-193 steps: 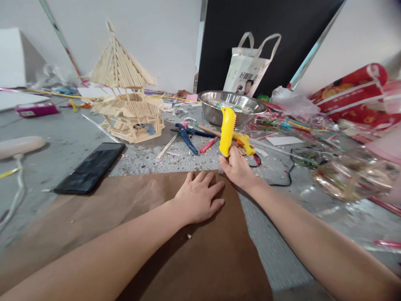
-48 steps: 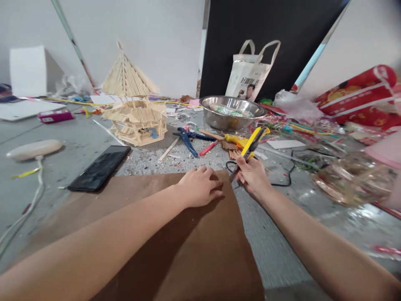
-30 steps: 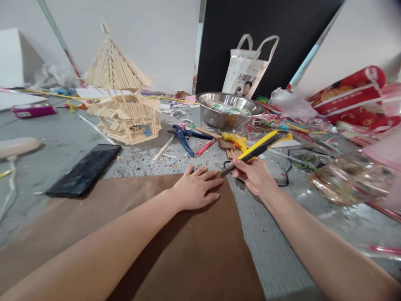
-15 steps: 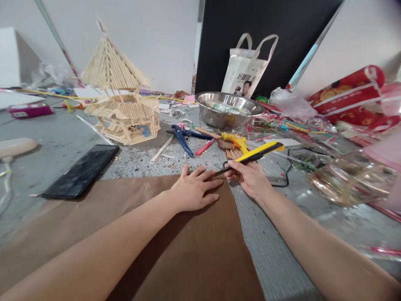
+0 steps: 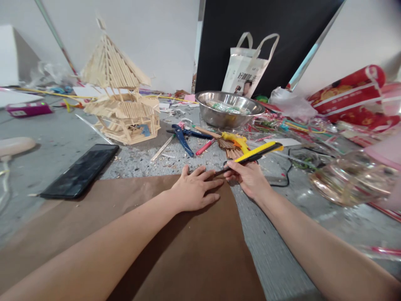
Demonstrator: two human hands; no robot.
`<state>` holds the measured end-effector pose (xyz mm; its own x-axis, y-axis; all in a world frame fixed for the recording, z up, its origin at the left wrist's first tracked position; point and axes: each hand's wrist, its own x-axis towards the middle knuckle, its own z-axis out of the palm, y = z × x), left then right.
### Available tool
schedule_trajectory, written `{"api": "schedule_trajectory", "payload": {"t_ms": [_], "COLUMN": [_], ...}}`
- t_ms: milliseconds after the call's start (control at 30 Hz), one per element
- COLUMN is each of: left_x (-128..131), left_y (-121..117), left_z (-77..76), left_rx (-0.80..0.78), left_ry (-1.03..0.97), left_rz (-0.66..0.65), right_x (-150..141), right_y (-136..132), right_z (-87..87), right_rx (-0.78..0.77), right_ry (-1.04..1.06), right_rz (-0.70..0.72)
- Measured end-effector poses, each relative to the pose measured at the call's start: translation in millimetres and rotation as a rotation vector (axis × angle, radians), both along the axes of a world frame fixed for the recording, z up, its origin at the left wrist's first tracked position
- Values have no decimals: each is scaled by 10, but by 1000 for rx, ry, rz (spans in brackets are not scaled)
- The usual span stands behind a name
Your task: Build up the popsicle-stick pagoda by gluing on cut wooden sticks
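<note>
Now, over on the left, a purple box [image 5: 29,109] shows a pale label, too small to read, and here's a dark phone [image 5: 80,172] lying face up, its end over the brown sheet [image 5: 203,259]. Behind it stands a wooden stick model [image 5: 122,104] with a pointed roof. In comes the left hand [image 5: 194,191], palm down on the sheet, fingers spread, gripping nothing; blue-handled pliers [image 5: 184,140] lie beyond it. Past the steel bowl [image 5: 230,120], a white bag [image 5: 241,69] carries dark characters, too blurred to make out. And the right hand [image 5: 250,179] is closed around a yellow-and-black cutter [image 5: 257,154], slanted, its dark front end at the sheet's far edge, beside the left fingers. Far right, red packaging [image 5: 347,96] bears white lettering, illegible from here. All this sits on a grey, speckled surface [image 5: 263,238] strewn with scraps, with a white wall [image 5: 156,42] and black panel [image 5: 291,42] behind.
</note>
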<state>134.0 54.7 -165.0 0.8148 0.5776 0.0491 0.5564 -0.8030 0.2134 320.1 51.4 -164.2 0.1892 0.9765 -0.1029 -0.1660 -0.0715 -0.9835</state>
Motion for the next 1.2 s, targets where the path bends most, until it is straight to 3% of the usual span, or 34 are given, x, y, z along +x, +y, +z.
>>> {"api": "schedule_trajectory", "payload": {"t_ms": [633,1200], "left_x": [13,16], "left_y": [-6,-10], "left_z": [-4,15], "left_rx": [8,-11], "left_ry": [-30,-5], "left_rz": [12,20], "right_x": [-36,-7], "right_y": [-1,-11], "right_z": [-43,-66], "right_rx": [0,49], "right_ry": [-181,-206], "right_rz": [-38,-53]}}
